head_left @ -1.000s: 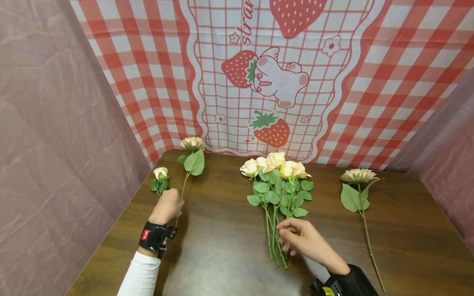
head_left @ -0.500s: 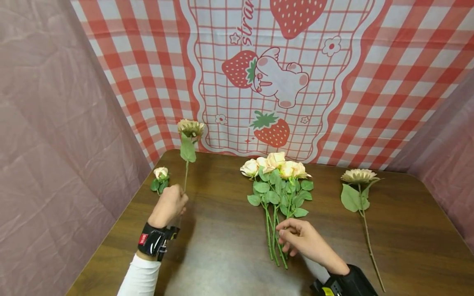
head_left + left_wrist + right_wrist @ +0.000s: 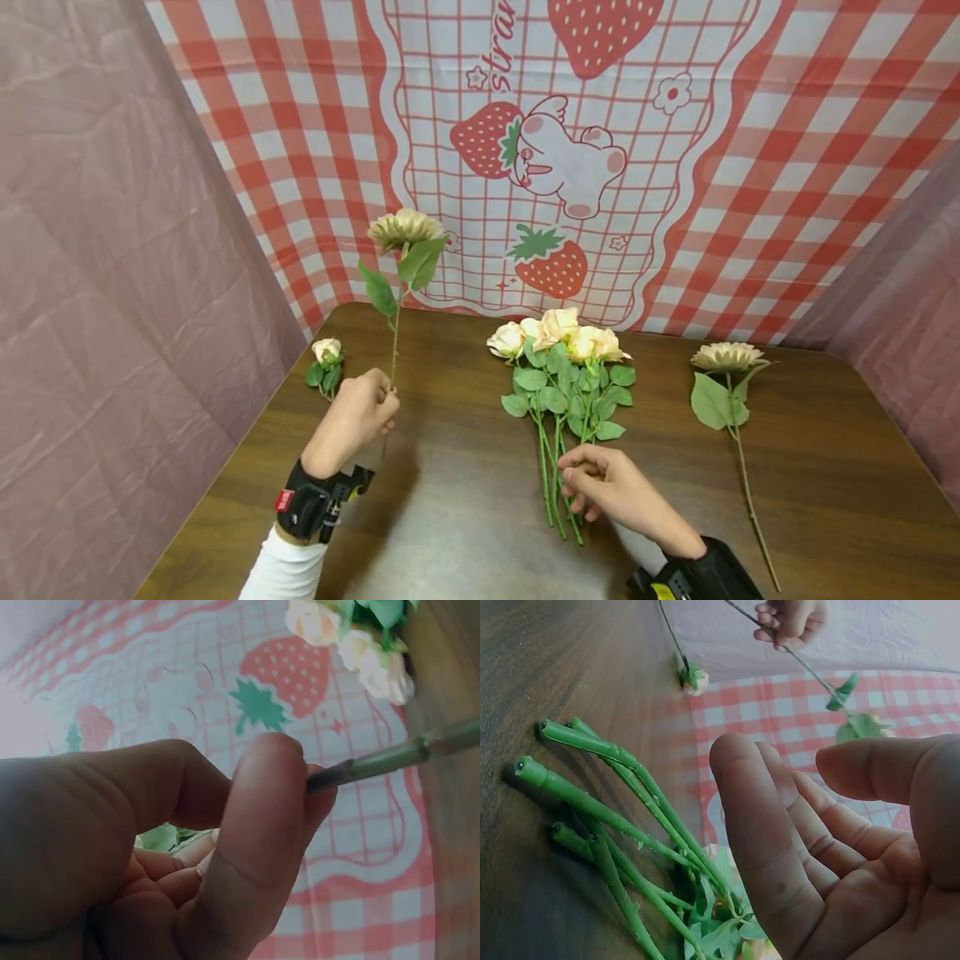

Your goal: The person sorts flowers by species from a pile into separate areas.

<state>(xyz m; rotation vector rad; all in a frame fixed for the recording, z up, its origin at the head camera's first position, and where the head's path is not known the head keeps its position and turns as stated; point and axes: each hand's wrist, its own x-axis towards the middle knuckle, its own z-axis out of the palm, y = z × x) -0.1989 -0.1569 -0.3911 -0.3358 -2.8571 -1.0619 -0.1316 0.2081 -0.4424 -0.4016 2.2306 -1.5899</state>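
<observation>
My left hand [image 3: 356,421] pinches the stem of a cream artificial flower [image 3: 405,231] with wide petals and two green leaves. It holds the flower upright above the table's left side. In the left wrist view, the stem [image 3: 390,757] passes between thumb and finger. My right hand [image 3: 618,492] hovers relaxed by the stems of a bunch of peach roses [image 3: 558,329], its fingers loosely bent around nothing. The right wrist view shows the cut green stem ends [image 3: 592,791] beside the fingers, with a gap between thumb and fingertips.
A single small rose [image 3: 327,352] lies at the left edge, partly behind my left hand. Another cream flower [image 3: 727,358] with a long stem lies at the right. A red checked strawberry cloth [image 3: 555,167] hangs behind the brown wooden table [image 3: 450,500].
My left hand has lifted the cream flower off the table, moving right and upward, and the flower has turned. My right hand and the rose bunch have stayed in place.
</observation>
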